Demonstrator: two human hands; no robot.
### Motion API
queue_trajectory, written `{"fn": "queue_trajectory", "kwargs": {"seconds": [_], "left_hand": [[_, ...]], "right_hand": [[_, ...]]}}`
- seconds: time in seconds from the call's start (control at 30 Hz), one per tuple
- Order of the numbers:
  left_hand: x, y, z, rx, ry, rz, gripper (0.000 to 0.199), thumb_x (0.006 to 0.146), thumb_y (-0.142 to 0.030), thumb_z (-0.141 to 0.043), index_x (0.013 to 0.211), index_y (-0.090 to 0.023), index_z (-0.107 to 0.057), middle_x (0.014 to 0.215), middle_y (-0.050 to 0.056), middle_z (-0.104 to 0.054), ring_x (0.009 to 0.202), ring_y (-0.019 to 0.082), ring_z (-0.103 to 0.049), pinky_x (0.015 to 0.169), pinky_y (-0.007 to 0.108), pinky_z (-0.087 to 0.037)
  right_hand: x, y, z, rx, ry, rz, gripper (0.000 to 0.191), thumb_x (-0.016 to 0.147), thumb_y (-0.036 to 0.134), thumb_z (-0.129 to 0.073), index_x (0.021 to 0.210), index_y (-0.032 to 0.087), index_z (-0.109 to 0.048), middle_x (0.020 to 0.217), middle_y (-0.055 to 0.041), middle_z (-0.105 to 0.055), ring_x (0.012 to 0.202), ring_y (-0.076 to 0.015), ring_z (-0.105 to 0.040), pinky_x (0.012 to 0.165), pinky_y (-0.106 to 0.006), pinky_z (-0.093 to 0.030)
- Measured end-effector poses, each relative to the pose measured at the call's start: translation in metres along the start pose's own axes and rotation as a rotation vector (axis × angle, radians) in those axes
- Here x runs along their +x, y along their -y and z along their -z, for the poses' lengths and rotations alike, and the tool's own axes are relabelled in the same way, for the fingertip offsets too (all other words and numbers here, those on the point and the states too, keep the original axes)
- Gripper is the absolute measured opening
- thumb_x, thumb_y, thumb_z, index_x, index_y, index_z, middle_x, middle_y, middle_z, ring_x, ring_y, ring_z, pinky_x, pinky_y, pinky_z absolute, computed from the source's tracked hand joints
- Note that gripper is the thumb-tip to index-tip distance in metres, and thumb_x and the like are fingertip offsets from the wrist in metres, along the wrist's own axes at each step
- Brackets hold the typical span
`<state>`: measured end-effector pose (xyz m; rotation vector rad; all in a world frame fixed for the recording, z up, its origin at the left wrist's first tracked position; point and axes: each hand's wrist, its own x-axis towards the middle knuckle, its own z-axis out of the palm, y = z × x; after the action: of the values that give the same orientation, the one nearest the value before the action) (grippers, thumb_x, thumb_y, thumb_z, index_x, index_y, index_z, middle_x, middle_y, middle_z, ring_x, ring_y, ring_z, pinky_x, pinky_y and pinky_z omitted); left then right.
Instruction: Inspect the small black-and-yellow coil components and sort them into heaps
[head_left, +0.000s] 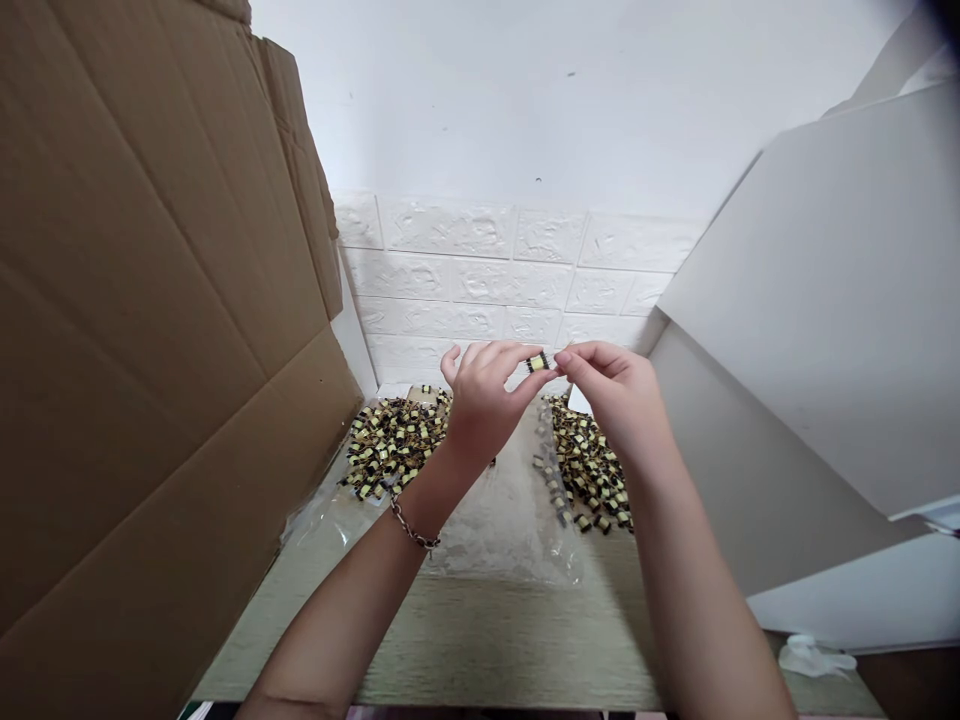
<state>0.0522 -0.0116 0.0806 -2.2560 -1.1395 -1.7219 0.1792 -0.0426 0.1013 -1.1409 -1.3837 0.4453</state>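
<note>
My left hand (pixel 491 385) holds a small transformer (pixel 538 362) between thumb and fingertips, raised above the table. The part has a yellow-taped middle and black ends with thin metal pins. My right hand (pixel 611 385) is closed in a pinch at the right end of the transformer, on what looks like a thin wire lead; the fingertips partly hide it. Below my left hand lies a heap of similar transformers (pixel 390 440) with brownish wires among them. Another heap of transformers (pixel 592 465) lies below my right hand, partly hidden by my forearm.
A clear plastic bag (pixel 502 540) lies flat on the light wooden table (pixel 510 640). A tall cardboard sheet (pixel 165 330) stands on the left, white panels (pixel 817 300) on the right. A white brick-patterned wall (pixel 480 270) is behind. Crumpled white plastic (pixel 814 657) lies at the lower right.
</note>
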Motion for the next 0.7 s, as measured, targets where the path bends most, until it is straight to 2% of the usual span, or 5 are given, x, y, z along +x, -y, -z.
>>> {"fn": "queue_trajectory", "kwargs": {"seconds": [0.17, 0.33, 0.5, 0.6, 0.7], "left_hand": [[0.0018, -0.0016, 0.003, -0.065, 0.035, 0.006, 0.016, 0.073, -0.036, -0.059, 0.086, -0.027, -0.059, 0.091, -0.004, -0.064, 0.09, 0.015, -0.054, 0.092, 0.036, -0.022], [0.0032, -0.0036, 0.0055, -0.117, 0.064, 0.043, 0.015, 0.074, -0.033, -0.059, 0.087, -0.025, -0.059, 0.093, -0.004, -0.063, 0.092, 0.015, -0.053, 0.093, 0.036, -0.022], [0.0055, -0.0022, 0.0072, -0.187, 0.091, 0.074, 0.015, 0.074, -0.032, -0.06, 0.086, -0.023, -0.059, 0.092, -0.003, -0.063, 0.091, 0.014, -0.053, 0.09, 0.033, -0.028], [0.0053, -0.0016, 0.0074, -0.173, 0.09, 0.075, 0.015, 0.073, -0.033, -0.06, 0.086, -0.024, -0.059, 0.093, -0.003, -0.063, 0.092, 0.014, -0.053, 0.092, 0.034, -0.025], [0.0037, -0.0009, 0.0062, -0.103, 0.071, 0.049, 0.015, 0.074, -0.034, -0.059, 0.087, -0.026, -0.059, 0.092, -0.004, -0.063, 0.092, 0.015, -0.052, 0.095, 0.037, -0.017]], "right_hand": [[0.0001, -0.0019, 0.0014, 0.051, 0.018, 0.0, 0.017, 0.072, 0.033, -0.057, 0.069, 0.017, -0.062, 0.069, -0.0002, -0.06, 0.068, -0.0121, -0.051, 0.067, -0.027, -0.038], [0.0011, -0.0009, 0.0027, 0.081, 0.052, 0.003, 0.016, 0.072, 0.032, -0.058, 0.068, 0.017, -0.062, 0.068, 0.0002, -0.06, 0.067, -0.011, -0.051, 0.066, -0.025, -0.038], [0.0025, -0.0035, 0.0041, 0.078, 0.068, 0.016, 0.016, 0.072, 0.033, -0.058, 0.069, 0.017, -0.061, 0.069, -0.0002, -0.06, 0.068, -0.0115, -0.052, 0.065, -0.025, -0.039], [0.0027, -0.0057, 0.0047, 0.045, 0.067, 0.021, 0.016, 0.072, 0.033, -0.058, 0.07, 0.017, -0.061, 0.069, 0.0001, -0.059, 0.068, -0.0114, -0.051, 0.064, -0.025, -0.038], [0.0018, -0.0048, 0.0059, -0.08, 0.07, 0.059, 0.013, 0.072, 0.031, -0.056, 0.069, 0.018, -0.059, 0.068, 0.0014, -0.058, 0.066, -0.0107, -0.05, 0.063, -0.024, -0.038]]}}
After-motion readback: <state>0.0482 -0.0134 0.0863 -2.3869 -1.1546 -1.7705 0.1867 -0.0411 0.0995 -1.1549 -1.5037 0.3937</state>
